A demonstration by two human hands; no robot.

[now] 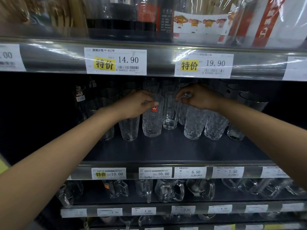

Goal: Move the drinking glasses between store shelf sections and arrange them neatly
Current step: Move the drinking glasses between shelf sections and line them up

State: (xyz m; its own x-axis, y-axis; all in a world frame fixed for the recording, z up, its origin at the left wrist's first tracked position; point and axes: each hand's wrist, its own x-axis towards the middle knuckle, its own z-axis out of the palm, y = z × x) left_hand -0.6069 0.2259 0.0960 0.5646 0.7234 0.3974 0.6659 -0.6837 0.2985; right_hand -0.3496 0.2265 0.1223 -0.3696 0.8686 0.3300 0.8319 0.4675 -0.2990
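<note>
Two grips, two glasses: left grip (132, 106) clasps one red-stickered textured tumbler (152, 125); right grip (198, 98) pinches one smooth tumbler (170, 117) at its rim.

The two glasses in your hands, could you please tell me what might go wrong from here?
The stickered glass in the left hand and the smooth glass in the right hand sit very close and could clink or chip. The right hand only pinches the rim, so that glass might slip against the textured glasses.

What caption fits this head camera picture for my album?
Left hand grips a textured glass; right hand pinches a smooth glass on the shelf.
</note>
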